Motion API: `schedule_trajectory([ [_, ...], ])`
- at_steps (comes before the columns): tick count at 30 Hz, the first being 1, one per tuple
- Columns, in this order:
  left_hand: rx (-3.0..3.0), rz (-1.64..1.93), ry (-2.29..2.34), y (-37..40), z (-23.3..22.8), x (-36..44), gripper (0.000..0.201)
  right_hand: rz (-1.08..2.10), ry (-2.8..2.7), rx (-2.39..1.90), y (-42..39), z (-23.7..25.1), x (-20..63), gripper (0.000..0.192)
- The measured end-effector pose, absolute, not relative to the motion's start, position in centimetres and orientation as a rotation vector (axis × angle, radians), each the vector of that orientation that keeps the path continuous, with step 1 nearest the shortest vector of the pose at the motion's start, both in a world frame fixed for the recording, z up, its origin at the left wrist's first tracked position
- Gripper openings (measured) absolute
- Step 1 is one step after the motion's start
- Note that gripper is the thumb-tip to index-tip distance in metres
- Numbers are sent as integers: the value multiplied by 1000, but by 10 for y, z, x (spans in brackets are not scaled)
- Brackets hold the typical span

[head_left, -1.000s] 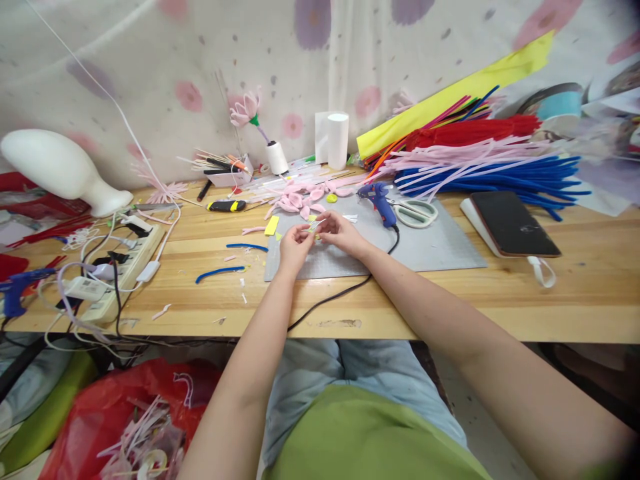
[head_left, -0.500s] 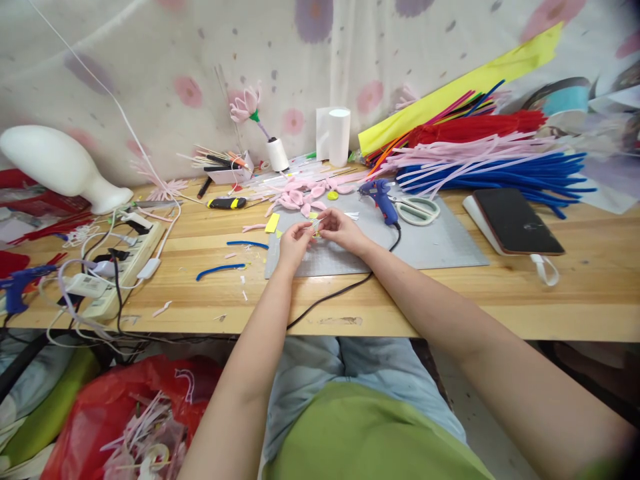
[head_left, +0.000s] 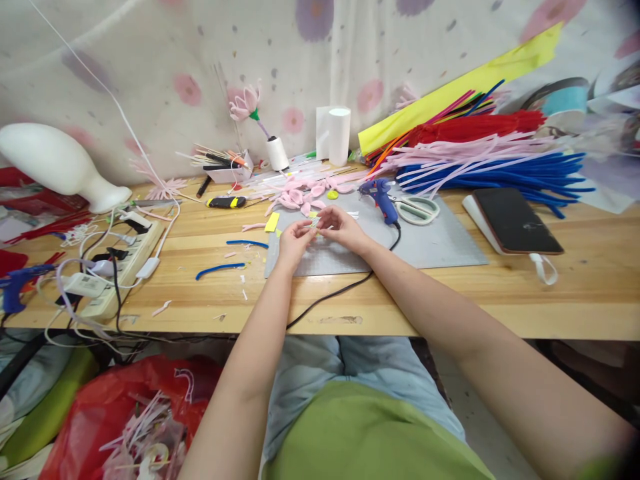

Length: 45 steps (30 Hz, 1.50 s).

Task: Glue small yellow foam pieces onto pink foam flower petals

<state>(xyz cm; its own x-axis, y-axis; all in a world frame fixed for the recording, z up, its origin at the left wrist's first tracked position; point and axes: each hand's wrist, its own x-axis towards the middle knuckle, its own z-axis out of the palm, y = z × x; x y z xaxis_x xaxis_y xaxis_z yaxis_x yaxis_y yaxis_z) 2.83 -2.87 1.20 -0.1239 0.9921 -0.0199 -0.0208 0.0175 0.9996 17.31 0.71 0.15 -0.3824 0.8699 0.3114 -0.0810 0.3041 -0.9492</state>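
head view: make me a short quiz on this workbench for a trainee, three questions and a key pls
1. True or false: the scissors lie to the right of the glue gun nearest the hands.
2. Which colour of bundle lies nearest the phone: A red, B pink, C blue?
3. Fill in: the left hand and right hand meet over a grey ____.

Key: 1. True; 2. C, the blue bundle; 3. mat.

Fingers (head_left: 335,217) on pale piece (head_left: 315,223) (above mat (head_left: 440,243))

We note bright, soft light across the desk (head_left: 575,303); far right of the grey mat (head_left: 435,247), clear plastic (head_left: 613,150) looks smeared.
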Motion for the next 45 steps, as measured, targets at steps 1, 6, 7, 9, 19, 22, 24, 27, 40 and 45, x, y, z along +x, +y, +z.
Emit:
schedule_trajectory([
  [1,1118,1298,1294,-29,12,28,34,1275,-1591,-737,7,3,175,40],
  [6,1093,1326,1309,-29,14,29,32,1416,-1403,-782,7,5,179,37],
  [7,1091,1334,1310,-29,14,29,32,1420,-1405,-821,8,5,178,34],
  [9,1101,1346,1311,-29,13,30,33,1393,-1498,-916,8,3,174,30],
  [19,1123,1366,1306,-28,10,30,30,1188,-1760,-1065,7,-5,162,37],
  [22,1136,1359,1307,-28,10,30,26,1104,-1797,-1084,7,-5,163,33],
  [24,1160,1341,1304,-29,10,29,26,1047,-1858,-1099,6,-4,164,30],
  [27,1175,1327,1301,-29,10,29,27,994,-1947,-1118,5,-1,166,27],
  [40,1200,1338,1279,-29,8,28,25,1140,-1924,-1036,7,-1,172,26],
  [45,1196,1335,1300,-29,8,29,23,1092,-1930,-1102,6,2,169,32],
])
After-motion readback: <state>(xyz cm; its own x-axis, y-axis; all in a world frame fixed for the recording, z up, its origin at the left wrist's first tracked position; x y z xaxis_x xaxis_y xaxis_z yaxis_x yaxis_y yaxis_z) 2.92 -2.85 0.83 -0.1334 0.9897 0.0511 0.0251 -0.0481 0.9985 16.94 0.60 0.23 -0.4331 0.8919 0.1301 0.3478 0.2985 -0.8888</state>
